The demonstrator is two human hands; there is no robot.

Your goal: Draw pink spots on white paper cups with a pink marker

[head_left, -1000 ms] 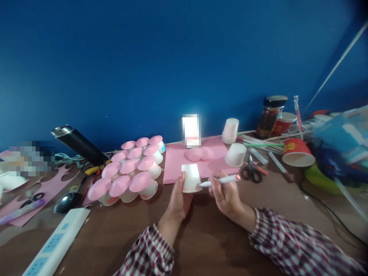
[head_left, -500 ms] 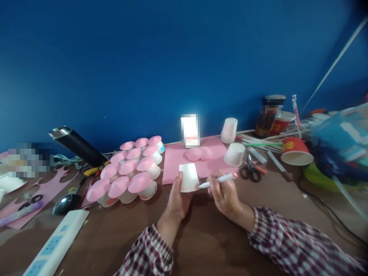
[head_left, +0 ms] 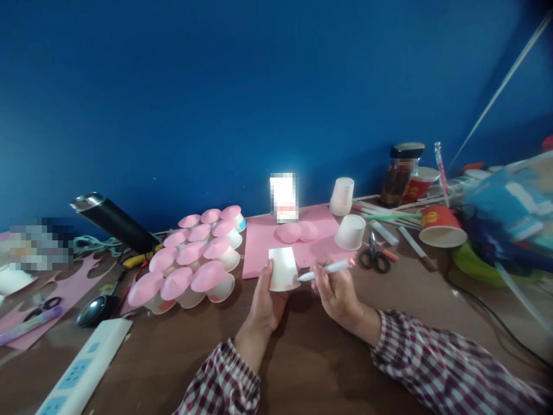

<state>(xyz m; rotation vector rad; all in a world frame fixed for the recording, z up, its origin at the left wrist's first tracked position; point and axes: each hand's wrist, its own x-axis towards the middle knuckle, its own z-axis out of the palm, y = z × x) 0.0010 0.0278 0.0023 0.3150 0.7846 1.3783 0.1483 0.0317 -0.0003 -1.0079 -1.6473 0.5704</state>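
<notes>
The left hand (head_left: 264, 297) grips a white cup (head_left: 283, 268); the right hand (head_left: 339, 294) pinches a marker (head_left: 339, 267) near its rim.

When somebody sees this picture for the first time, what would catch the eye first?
Probably the rows of pink-topped cups on the left, and the glaring white rectangle before the blue wall. At the centre, the left hand holds a white cup, and the right hand a marker, its tip by the cup's lower edge.

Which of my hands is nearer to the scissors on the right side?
Right. Your right hand, holding a marker, is left of the scissors and slightly closer to you; your left hand, holding a white cup, is farther left.
</notes>
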